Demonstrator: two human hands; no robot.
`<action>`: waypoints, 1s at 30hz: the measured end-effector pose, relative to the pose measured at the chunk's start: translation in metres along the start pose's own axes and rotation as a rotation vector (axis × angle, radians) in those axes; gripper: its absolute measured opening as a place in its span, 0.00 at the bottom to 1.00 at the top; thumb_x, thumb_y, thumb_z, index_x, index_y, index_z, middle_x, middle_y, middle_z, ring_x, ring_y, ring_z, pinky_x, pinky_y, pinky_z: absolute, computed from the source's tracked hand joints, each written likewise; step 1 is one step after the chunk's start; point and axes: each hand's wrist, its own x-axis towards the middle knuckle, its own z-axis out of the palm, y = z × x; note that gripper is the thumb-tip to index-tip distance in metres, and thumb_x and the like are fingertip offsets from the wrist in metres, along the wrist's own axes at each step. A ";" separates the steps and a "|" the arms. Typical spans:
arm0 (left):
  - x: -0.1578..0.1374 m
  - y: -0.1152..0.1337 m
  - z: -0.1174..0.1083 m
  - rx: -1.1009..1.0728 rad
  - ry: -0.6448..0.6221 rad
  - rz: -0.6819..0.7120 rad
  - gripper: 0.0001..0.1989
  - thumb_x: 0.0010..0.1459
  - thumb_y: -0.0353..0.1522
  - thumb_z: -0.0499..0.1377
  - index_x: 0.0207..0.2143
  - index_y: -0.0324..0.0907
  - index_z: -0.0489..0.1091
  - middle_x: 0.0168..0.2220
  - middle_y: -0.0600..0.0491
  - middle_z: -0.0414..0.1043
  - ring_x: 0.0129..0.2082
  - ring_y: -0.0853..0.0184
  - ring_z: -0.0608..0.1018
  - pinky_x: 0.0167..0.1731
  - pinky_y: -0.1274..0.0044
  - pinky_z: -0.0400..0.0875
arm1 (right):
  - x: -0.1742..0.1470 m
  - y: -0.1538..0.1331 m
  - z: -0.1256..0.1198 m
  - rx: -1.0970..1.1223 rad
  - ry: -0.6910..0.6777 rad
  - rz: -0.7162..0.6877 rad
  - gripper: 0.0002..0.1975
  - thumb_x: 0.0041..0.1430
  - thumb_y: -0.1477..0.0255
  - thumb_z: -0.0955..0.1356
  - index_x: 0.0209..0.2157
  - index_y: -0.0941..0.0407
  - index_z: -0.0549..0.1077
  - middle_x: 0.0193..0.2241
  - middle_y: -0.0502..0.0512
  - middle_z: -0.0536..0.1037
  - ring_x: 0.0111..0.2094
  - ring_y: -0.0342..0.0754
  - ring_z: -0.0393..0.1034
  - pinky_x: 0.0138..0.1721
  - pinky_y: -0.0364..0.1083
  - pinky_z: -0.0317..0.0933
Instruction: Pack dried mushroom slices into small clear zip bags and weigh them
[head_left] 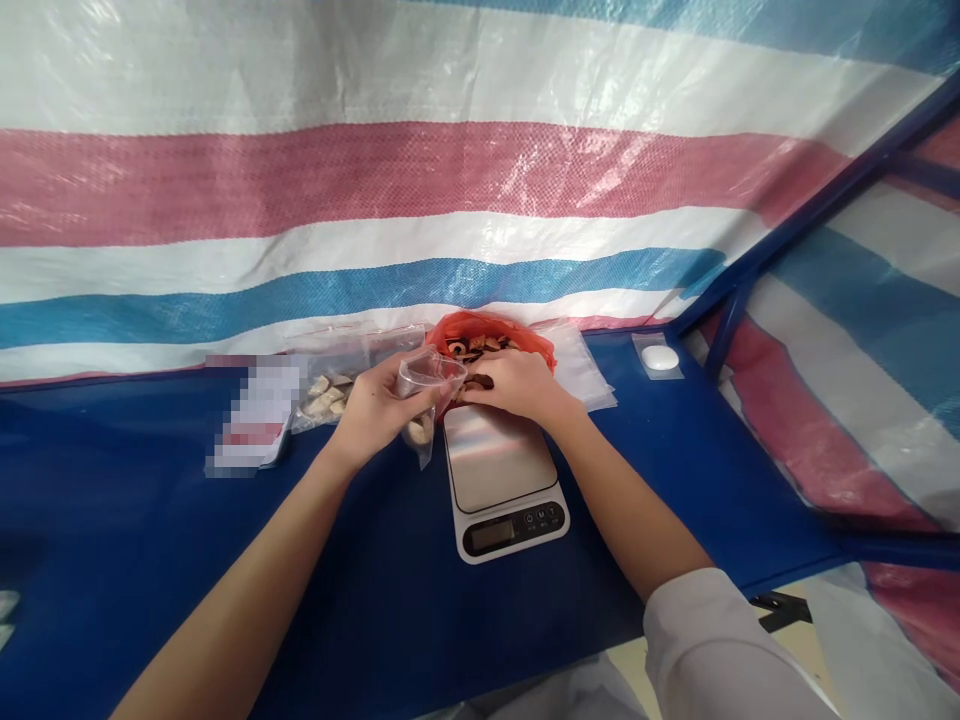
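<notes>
My left hand (381, 405) is closed on a small clear plastic bag (433, 368), its mouth spread in a round opening. Pale pieces (418, 430) show in the bag's lower corner. Just right of that opening, my right hand (511, 380) has its fingers curled around dried brown slices (480, 382) at the near side of a red plastic bag (487, 322). More dried slices (466, 347) with dark rims lie inside the red bag. Below my right hand sits a white digital scale (504, 470) with a bare metal plate; no reading is legible on its display.
On the blue table (360, 600), a clear bag of pale chunks (324, 398) lies left of my left hand. Flat clear bags (589, 370) are behind my right hand. A white oval object (660, 358) rests farther right. A striped sheet (375, 180) hangs behind.
</notes>
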 end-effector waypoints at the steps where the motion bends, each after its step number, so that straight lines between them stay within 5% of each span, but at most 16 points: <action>1: 0.000 0.000 -0.001 -0.002 0.003 0.001 0.35 0.46 0.52 0.71 0.52 0.39 0.76 0.47 0.46 0.81 0.50 0.51 0.80 0.54 0.65 0.74 | 0.001 -0.002 0.002 -0.002 -0.003 0.002 0.17 0.63 0.53 0.67 0.43 0.46 0.82 0.46 0.51 0.83 0.49 0.54 0.73 0.39 0.46 0.61; 12: 0.000 -0.002 0.000 -0.025 -0.008 -0.016 0.34 0.46 0.51 0.71 0.52 0.42 0.76 0.49 0.47 0.80 0.52 0.50 0.79 0.57 0.62 0.72 | 0.013 0.012 0.017 0.039 -0.025 -0.030 0.16 0.62 0.54 0.69 0.45 0.46 0.81 0.46 0.51 0.82 0.51 0.54 0.73 0.45 0.47 0.63; 30: -0.002 -0.004 0.004 -0.015 -0.014 -0.001 0.36 0.47 0.52 0.70 0.53 0.41 0.75 0.48 0.46 0.81 0.51 0.50 0.80 0.56 0.62 0.72 | 0.006 0.021 0.016 -0.094 0.061 -0.058 0.16 0.68 0.60 0.65 0.50 0.47 0.80 0.50 0.52 0.81 0.51 0.53 0.73 0.38 0.46 0.63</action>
